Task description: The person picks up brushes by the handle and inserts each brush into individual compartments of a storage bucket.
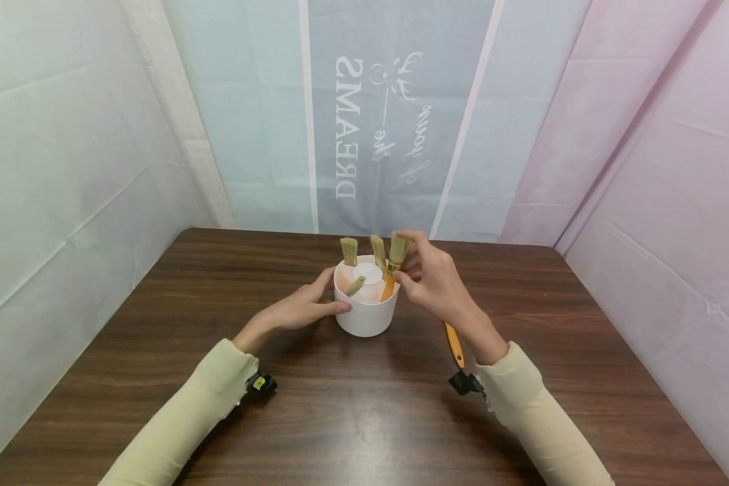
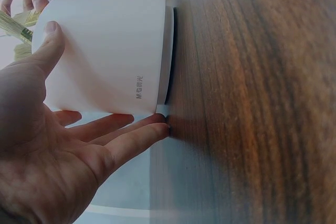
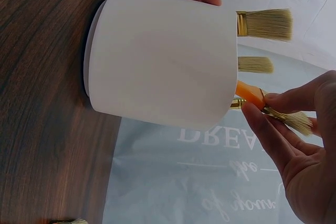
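Note:
A white round desk organizer (image 1: 366,320) with a raised centre stands upright on the table. My left hand (image 1: 300,307) holds it from the left, thumb on the near wall and fingers on the far side. With thumb and fingertips my right hand (image 1: 435,275) pinches a paintbrush (image 3: 253,95) near its metal band. Its bristles point up and its orange handle goes down inside the organizer, where the lower end is hidden. Other brushes stand in the organizer: a wide one (image 1: 349,251) at the back left, a narrower one (image 1: 377,250) behind, and a small one (image 1: 356,285) leaning at the front.
Another brush with an orange handle (image 1: 453,345) lies on the brown wooden table (image 1: 352,418), partly hidden under my right wrist. Behind the table hangs a blue-grey cloth (image 1: 395,135) with printed lettering. Pale cloth walls stand on both sides.

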Demonstrator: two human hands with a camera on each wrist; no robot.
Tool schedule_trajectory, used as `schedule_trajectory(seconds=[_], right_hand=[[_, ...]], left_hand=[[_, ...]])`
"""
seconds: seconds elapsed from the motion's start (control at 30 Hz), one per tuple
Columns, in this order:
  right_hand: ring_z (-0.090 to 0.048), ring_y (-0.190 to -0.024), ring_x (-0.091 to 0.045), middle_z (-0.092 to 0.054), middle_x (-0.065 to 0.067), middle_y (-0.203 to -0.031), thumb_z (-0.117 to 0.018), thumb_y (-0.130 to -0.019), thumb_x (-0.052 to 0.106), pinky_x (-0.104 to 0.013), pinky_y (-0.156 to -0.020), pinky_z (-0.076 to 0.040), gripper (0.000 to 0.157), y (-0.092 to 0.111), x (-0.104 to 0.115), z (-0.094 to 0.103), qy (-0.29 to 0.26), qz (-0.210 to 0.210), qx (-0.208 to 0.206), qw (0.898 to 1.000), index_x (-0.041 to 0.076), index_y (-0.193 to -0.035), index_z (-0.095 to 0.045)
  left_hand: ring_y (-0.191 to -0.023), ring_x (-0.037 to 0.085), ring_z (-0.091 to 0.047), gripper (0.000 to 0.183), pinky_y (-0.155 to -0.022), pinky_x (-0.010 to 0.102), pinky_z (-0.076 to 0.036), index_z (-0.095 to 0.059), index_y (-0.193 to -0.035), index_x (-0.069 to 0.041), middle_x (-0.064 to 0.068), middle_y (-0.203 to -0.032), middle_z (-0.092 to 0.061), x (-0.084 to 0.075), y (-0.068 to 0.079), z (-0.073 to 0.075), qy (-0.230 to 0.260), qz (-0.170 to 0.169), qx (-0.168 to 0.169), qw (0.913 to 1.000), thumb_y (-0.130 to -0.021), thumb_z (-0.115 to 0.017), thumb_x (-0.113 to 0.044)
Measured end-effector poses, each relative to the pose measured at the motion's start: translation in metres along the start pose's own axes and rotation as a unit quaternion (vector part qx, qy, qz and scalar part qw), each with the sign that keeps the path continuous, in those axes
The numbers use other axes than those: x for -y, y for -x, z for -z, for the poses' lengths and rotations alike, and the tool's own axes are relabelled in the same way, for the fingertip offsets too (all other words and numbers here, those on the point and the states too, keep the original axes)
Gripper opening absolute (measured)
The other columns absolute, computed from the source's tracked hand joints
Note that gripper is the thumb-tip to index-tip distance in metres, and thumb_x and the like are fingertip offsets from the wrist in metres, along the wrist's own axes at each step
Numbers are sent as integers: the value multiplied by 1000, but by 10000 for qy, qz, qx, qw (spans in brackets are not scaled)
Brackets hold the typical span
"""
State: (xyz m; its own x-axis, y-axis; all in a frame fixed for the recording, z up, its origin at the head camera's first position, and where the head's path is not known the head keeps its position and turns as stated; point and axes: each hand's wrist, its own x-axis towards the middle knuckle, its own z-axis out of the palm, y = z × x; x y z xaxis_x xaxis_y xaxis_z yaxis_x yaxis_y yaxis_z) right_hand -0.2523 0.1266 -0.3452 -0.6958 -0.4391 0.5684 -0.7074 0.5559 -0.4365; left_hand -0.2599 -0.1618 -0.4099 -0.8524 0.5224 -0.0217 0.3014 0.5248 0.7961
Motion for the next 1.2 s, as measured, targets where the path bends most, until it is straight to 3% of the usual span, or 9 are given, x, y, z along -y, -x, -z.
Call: schedule_trajectory(seconds=[1.2], right_hand=[[-72, -80, -17, -67, -8, -96, -79, -87, -2, -28, -68, -61, 69, -2, 1, 1, 24, -140, 332, 9993, 9, -146, -45]], left_hand=[[-152, 29, -38, 92, -119, 56, -37, -7, -166, -30, 11, -165, -38, -2, 0, 0, 53, 72, 24, 10000, -98, -64, -57]])
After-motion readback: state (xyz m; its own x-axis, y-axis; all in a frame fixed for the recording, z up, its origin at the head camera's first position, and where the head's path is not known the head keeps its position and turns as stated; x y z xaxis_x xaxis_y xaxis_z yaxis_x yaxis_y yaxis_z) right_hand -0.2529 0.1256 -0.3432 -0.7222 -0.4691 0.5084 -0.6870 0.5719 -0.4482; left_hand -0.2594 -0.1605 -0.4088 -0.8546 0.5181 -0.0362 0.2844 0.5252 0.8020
